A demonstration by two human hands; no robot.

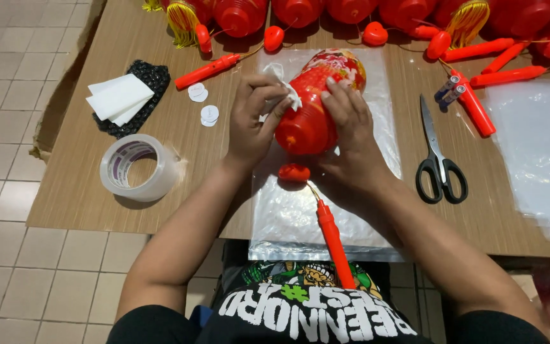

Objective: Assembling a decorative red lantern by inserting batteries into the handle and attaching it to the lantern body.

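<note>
Two hands are closed around a red plastic lantern (pixel 316 108) at the centre of the frame, above a clear plastic sheet (pixel 326 210) spread on the wooden table (pixel 71 185): the left hand (pixel 253 121) is seen pinching a white tissue (pixel 284 86) against the lantern's side, while the right hand (pixel 351 134) is cupped round its other side with fingers curled. A red handle stick (pixel 333 239) is hung below the lantern toward the lower centre. A tape roll (pixel 138 167) is seen at left, black scissors (pixel 438 156) at right.
</note>
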